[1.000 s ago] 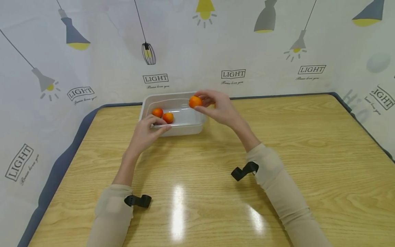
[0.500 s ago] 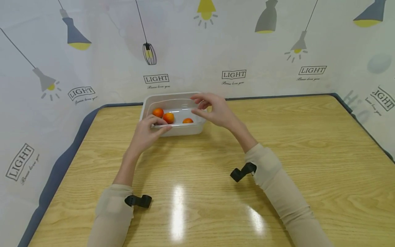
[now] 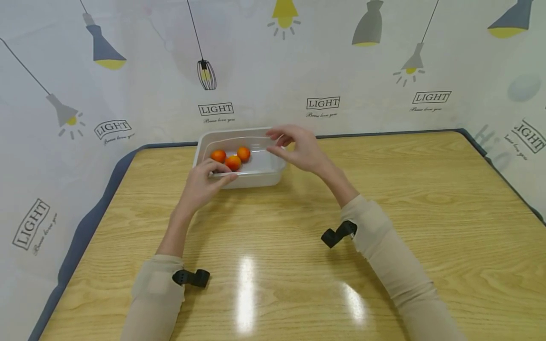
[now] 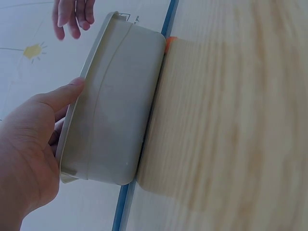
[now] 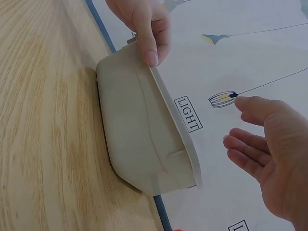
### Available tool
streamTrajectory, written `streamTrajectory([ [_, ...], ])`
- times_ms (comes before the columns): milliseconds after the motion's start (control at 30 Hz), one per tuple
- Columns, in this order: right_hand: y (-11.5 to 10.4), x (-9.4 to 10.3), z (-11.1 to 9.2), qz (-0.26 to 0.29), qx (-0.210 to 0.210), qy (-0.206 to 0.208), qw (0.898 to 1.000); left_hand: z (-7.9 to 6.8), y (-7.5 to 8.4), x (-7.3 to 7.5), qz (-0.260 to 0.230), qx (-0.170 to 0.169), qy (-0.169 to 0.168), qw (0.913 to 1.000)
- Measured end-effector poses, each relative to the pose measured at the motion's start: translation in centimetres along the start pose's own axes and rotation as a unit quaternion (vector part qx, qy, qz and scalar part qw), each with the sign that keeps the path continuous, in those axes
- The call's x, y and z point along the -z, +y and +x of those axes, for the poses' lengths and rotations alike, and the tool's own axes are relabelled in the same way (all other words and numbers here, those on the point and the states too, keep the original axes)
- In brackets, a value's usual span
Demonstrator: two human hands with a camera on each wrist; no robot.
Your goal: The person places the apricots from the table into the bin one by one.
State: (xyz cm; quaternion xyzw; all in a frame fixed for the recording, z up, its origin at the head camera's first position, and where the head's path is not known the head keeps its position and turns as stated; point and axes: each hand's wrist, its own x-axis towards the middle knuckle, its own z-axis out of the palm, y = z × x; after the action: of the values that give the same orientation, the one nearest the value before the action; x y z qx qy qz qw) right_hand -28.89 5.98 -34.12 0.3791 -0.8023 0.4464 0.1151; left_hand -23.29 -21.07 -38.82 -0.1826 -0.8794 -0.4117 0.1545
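A white plastic tub (image 3: 261,180) stands at the table's far edge, left of centre. Inside it, toward the left, lie three small round orange-red fruits: one fruit (image 3: 218,156) leftmost, another fruit (image 3: 233,163) by the near wall, a third fruit (image 3: 243,154) to the right of both. My left hand (image 3: 202,186) grips the tub's near rim, thumb outside and fingers over the inside. My right hand (image 3: 300,150) hovers at the tub's right end, fingers apart and holding nothing. In the right wrist view, a gap separates this right hand (image 5: 274,149) from the tub (image 5: 139,120).
The wooden table (image 3: 273,237) extends nearer and to the right. Close behind the tub rises a wall covering (image 3: 264,71) with printed lamps. In the left wrist view, a bit of an orange thing (image 4: 170,43) shows beyond the tub's lower corner, mostly hidden.
My right hand has let go of a fruit into the tub; it has rolled from the tub's near right part left to the others. The left hand has stayed on the rim.
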Motion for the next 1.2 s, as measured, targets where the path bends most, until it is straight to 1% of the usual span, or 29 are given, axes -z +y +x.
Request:
streamTrajectory([
  [200,0.2,0.8,0.2,0.009,-0.010,0.006,1.000,-0.1,0.2,0.1,-0.006,0.010,-0.003,0.9999],
  [433,0.9,1.7,0.3,-0.017,-0.024,0.000,1.000,-0.1,0.3,0.0,-0.005,0.013,-0.001,0.9999],
  [733,1.7,2.6,0.4,-0.029,-0.046,0.011,0.998,-0.1,0.2,0.0,-0.006,0.010,-0.004,0.9999],
  [867,2.3,3.0,0.3,-0.036,-0.057,0.027,0.997,-0.1,0.1,0.0,-0.008,0.011,-0.002,0.9999],
  [967,3.0,3.2,0.4,-0.039,-0.056,0.040,0.997,-0.1,0.2,0.0,-0.010,0.012,-0.002,0.9999],
  [1200,4.2,3.6,0.4,-0.057,-0.077,0.037,0.995,-0.1,0.2,0.0,-0.012,0.011,0.001,0.9999],
])
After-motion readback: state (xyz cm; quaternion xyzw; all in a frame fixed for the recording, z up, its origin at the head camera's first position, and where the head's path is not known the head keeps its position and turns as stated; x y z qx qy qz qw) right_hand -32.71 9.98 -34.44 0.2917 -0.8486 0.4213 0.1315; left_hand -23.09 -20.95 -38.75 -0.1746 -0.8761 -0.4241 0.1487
